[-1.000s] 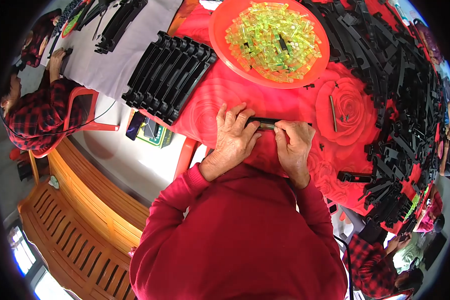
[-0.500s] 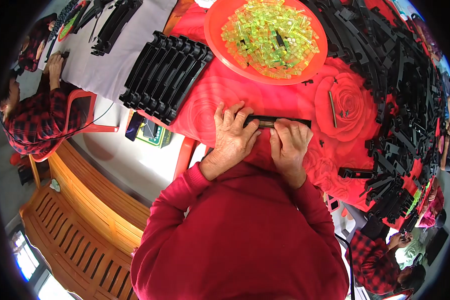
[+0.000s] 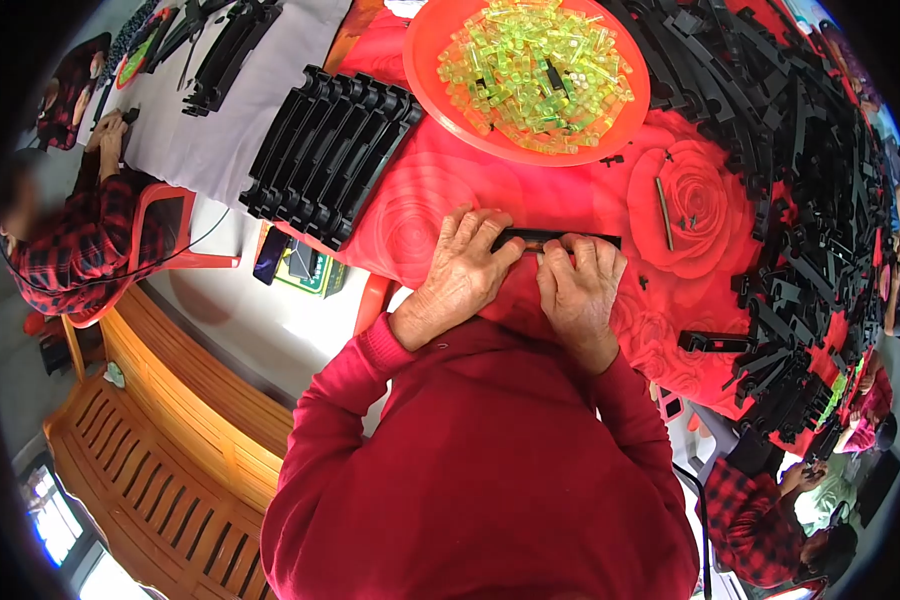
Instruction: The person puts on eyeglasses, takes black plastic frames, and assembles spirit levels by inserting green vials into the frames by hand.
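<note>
A long narrow black plastic piece (image 3: 558, 238) lies crosswise on the red tablecloth in front of me. My left hand (image 3: 466, 262) grips its left end, fingers bent and thumb pointing inward. Over the right half, my right hand (image 3: 582, 285) is curled with its fingertips pressed on the near edge. A thin brownish strip shows between the two hands; the fingers hide most of it. Beyond them stands an orange-red basin (image 3: 420, 90) full of small clear yellow-green tubes (image 3: 530, 75), with a few dark bits among them.
A row of black plastic pieces (image 3: 332, 155) sits at the left table edge. Heaped black parts (image 3: 810, 200) cover the right side. A thin metal rod (image 3: 665, 213) and one black piece (image 3: 715, 342) lie nearer. People in checked shirts sit left and lower right; a wooden bench (image 3: 160, 440) stands lower left.
My right fingers have curled further over the black piece, and my left hand has shifted slightly. Less of the brownish strip shows between them. The view has moved a little.
</note>
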`<state>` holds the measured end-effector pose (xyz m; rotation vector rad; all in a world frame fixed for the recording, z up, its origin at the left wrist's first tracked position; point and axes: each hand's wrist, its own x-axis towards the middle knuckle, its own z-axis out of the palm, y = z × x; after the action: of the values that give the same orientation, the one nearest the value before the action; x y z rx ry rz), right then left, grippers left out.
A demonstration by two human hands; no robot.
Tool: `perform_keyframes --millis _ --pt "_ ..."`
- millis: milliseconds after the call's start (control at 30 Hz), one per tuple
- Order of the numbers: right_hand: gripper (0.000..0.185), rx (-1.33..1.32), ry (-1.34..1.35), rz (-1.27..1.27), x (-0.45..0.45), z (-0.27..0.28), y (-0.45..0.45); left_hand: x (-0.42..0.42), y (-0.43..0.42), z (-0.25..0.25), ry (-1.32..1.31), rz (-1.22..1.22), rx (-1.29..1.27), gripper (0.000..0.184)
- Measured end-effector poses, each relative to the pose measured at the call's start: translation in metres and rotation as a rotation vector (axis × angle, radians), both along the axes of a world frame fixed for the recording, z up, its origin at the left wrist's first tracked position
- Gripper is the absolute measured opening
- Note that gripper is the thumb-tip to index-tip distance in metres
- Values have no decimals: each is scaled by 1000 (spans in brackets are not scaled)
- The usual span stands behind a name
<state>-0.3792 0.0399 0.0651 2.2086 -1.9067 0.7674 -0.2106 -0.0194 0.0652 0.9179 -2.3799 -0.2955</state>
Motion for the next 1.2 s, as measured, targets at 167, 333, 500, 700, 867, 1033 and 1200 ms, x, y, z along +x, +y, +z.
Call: perform_keyframes --millis 167,333,500,700,867,1033,1200 --pt "17 27 -134 35 4 7 -5 0 -8 3 -81 -76 62 21" --pt "16 45 -66 47 4 10 -10 0 -15 8 -94 -136 88 22" --pt "16 47 33 62 4 7 -10 2 -20 9 -153 -208 117 22" --pt "26 109 -349 114 -23 24 -5 2 -17 6 -122 -191 86 19" --pt "24 67 -533 -73 -51 35 -9 0 -15 3 -36 -160 23 18" --pt "18 131 -594 20 -48 32 -12 3 -18 11 -55 -190 48 19" --pt "19 131 -320 154 -34 27 -15 2 -22 13 -42 -195 123 26"
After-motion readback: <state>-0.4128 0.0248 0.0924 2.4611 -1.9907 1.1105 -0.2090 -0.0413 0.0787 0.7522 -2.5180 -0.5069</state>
